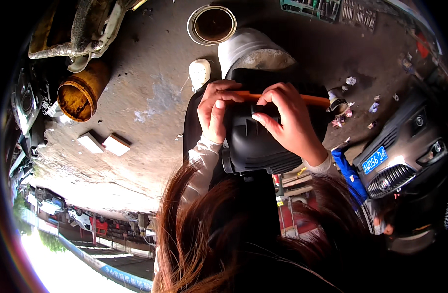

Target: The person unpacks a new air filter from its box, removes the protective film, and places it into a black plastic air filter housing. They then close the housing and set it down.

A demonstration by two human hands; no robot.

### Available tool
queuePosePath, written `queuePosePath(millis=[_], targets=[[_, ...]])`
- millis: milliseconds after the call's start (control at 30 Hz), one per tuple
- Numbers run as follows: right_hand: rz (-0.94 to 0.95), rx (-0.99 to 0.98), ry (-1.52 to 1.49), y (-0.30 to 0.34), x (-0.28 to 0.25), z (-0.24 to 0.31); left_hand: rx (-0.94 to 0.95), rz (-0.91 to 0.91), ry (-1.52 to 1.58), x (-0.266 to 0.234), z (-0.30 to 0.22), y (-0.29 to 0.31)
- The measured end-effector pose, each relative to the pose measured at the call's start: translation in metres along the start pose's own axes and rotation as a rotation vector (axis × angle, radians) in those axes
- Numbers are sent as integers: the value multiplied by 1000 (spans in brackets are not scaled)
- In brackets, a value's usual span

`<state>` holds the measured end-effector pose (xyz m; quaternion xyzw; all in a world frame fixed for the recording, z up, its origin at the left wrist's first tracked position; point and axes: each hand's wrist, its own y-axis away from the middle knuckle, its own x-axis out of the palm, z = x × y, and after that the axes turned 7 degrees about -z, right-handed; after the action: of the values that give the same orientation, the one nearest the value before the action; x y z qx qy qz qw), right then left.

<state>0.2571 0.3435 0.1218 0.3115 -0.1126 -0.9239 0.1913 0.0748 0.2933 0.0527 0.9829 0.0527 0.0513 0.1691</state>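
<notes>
A black plastic housing [258, 144], which looks like a car's air filter box, is held in front of my body. A flat orange strip [316, 100] runs across its far side, like the edge of an air filter. My left hand [214, 111] grips the left end, fingers bent over the strip and thumb beside them. On the right, my right hand [291, 119] has its index finger and thumb curled round a small dark tab at the housing's far edge. Its other fingers bend over the orange strip. The housing's underside is hidden.
Beyond the housing stand a white bucket [230, 51] and an open tin [191, 27]. A rusty yellow drum [63, 101] is at left, near two small boxes [117, 145]. At right are a car [405, 146], a person's blue sleeve [348, 173] and crumpled litter [351, 80].
</notes>
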Motion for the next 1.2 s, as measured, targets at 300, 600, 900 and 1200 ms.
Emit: queuePosePath(millis=[300, 600, 900, 1200], targets=[[62, 58, -65, -9, -3, -4, 14, 6, -22, -2, 5, -7], [-19, -15, -29, -10, 2, -13, -111, -58, 69, 0, 5, 0], [-548, 189, -29, 56, -22, -1, -187, 282, 62, -31, -8, -15], [-844, 1229, -605, 273, 30, -42, 74, 428, -555, -38, -8, -29]])
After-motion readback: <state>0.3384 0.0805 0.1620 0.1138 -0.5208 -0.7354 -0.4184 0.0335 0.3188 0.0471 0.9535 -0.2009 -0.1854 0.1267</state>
